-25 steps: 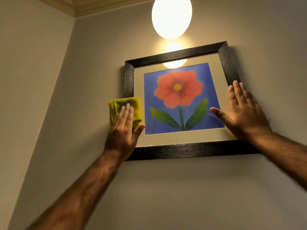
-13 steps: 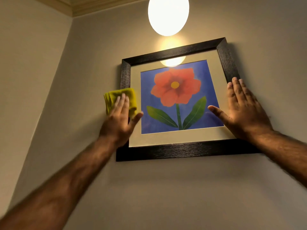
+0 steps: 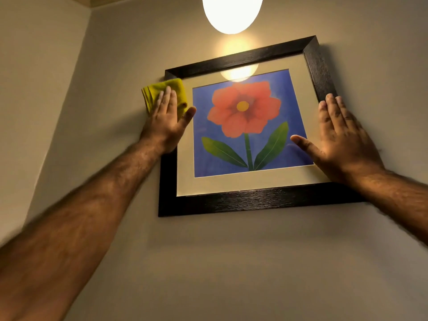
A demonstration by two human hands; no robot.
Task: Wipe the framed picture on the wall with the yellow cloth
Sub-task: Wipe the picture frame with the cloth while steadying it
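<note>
- Overhead, a glowing globe lamp [image 3: 232, 12] hangs close to the beige wall [image 3: 208, 262], its light mirrored as a bright patch on the glass near the top of the framed picture [image 3: 245, 128].
- That picture, a red flower with two green leaves on a blue ground inside a pale mat and a dark wooden frame, hangs on the wall tilted, its right side higher than its left.
- At the frame's upper left corner, the left hand [image 3: 168, 122] lies flat with fingers together and thumb spread toward the blue print, pressing the yellow cloth [image 3: 162, 91] against the left rail and the mat beside it.
- Folded into a thick pad, the cloth sticks out above and to the left of the fingertips, overlapping the frame's outer edge onto the wall; it is pinned under the palm rather than gripped in a fist.
- Across the picture, the right hand [image 3: 342, 140] rests open and empty, palm down over the frame's right rail and lower right corner, fingers pointing up along the rail and thumb reaching onto the blue print.
- Both bare forearms stretch upward from the bottom corners of the view, the left one blurred.
- A strip of moulding shows at the ceiling's edge, top left.
</note>
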